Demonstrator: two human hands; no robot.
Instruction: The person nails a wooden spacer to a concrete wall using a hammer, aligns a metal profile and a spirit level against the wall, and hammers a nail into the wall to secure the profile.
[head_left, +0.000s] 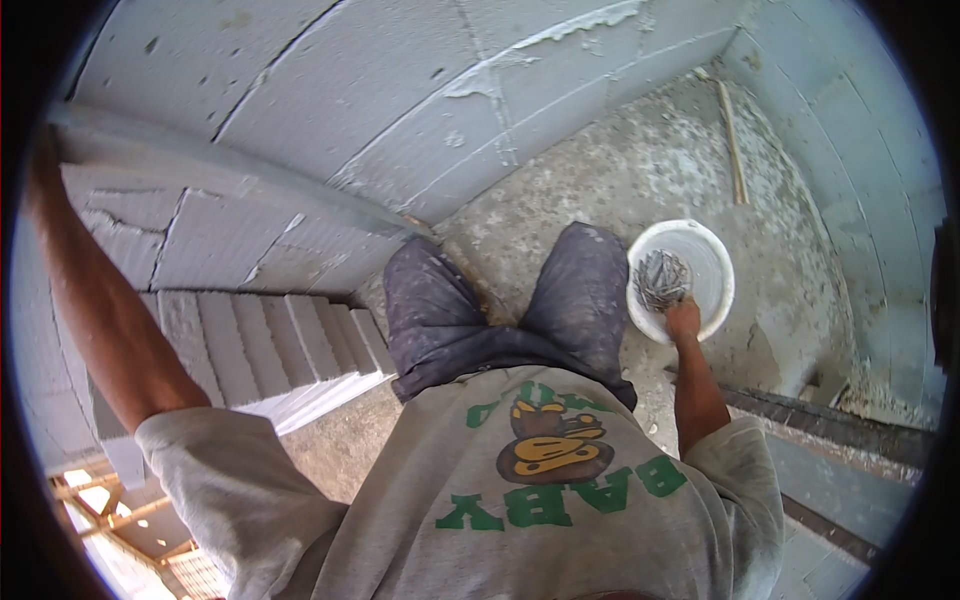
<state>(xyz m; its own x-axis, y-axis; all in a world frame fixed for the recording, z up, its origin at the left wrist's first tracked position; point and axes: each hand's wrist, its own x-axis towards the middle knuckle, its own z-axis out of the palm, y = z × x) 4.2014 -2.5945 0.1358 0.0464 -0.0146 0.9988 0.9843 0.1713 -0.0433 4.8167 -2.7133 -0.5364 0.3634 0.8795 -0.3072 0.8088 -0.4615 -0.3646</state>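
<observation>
My right hand (pixel 683 318) is closed at the near rim of a white bucket (pixel 717 245). It grips a grey, ridged tool (pixel 662 278) that lies inside the bucket, on its left side; the tool's exact form is unclear. My left arm stretches to the far upper left. There my left hand (pixel 44 165) is dark at the view's edge, beside the end of a long grey bar (pixel 240 165) along the block wall. Its fingers cannot be made out.
Grey block walls (pixel 370 85) rise ahead and on the right. Stacked grey blocks (pixel 265 340) stand at the left. A wooden stick (pixel 733 145) lies on the rough floor (pixel 620 165) beyond the bucket. Dark-edged boards or beams (pixel 820 425) are at the lower right.
</observation>
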